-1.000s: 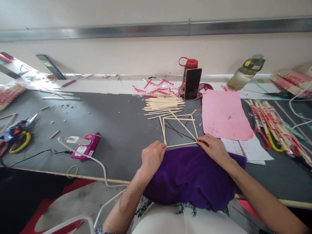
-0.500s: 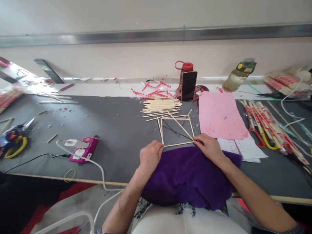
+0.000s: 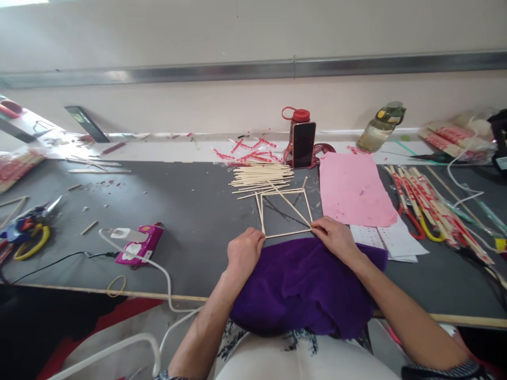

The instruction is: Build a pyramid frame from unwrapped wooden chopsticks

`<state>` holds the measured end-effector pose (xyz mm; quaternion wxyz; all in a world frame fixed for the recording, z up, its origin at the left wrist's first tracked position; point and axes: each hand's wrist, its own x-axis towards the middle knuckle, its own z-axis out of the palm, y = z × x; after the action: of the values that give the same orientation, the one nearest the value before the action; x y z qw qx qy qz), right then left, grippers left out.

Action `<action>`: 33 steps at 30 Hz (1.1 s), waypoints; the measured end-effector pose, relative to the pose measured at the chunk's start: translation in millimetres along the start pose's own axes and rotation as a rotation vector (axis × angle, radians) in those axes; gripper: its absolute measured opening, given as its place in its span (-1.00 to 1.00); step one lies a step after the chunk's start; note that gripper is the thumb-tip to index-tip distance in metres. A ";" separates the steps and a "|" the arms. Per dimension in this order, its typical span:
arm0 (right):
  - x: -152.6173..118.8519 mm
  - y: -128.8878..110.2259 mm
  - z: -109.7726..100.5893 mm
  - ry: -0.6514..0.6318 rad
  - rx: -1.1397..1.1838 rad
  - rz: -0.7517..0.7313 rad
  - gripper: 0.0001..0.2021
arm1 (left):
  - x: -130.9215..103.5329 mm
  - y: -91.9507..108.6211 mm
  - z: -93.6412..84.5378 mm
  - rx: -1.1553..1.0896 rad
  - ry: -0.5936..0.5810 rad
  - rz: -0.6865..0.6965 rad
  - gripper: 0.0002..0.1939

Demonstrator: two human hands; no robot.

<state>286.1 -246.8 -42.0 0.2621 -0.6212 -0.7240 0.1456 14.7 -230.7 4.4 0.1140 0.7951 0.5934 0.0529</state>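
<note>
A frame of thin wooden sticks (image 3: 287, 233) stands on the grey table, with one stick slanting across it. My left hand (image 3: 246, 252) pinches its near left corner. At the near right corner, my right hand (image 3: 333, 237) has its fingertips closed on the frame. Just behind the frame lies a pile of loose sticks (image 3: 261, 176). A purple cloth (image 3: 303, 287) is bunched at the table edge between my forearms.
Behind the sticks are red-and-clear wrappers (image 3: 253, 150), a red-capped bottle and a phone (image 3: 303, 145). Pink paper (image 3: 352, 187), scissors (image 3: 431, 227) and wrapped sticks lie right. Left are a purple packet (image 3: 148, 245), a white cable and pliers (image 3: 37, 227).
The camera view has shifted slightly, so the background sits a little lower and the table's side objects have moved in the picture. Both hands keep their hold on the frame's near corners.
</note>
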 end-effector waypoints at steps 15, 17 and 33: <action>-1.8 -1.5 0.7 -0.004 -0.051 0.017 -0.85 | 1.2 0.2 1.0 0.022 0.007 0.009 -0.74; -2.2 -1.1 1.2 0.001 -0.052 0.016 -0.85 | 1.4 0.6 0.5 0.021 0.000 0.005 -0.74; -1.0 -1.0 2.1 0.018 -0.070 0.006 -0.85 | 4.5 0.9 -3.2 0.016 -0.023 -0.018 -0.73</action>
<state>284.3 -247.8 -43.4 0.2463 -0.6335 -0.7243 0.1152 16.2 -226.2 7.5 0.1148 0.7911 0.5997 0.0381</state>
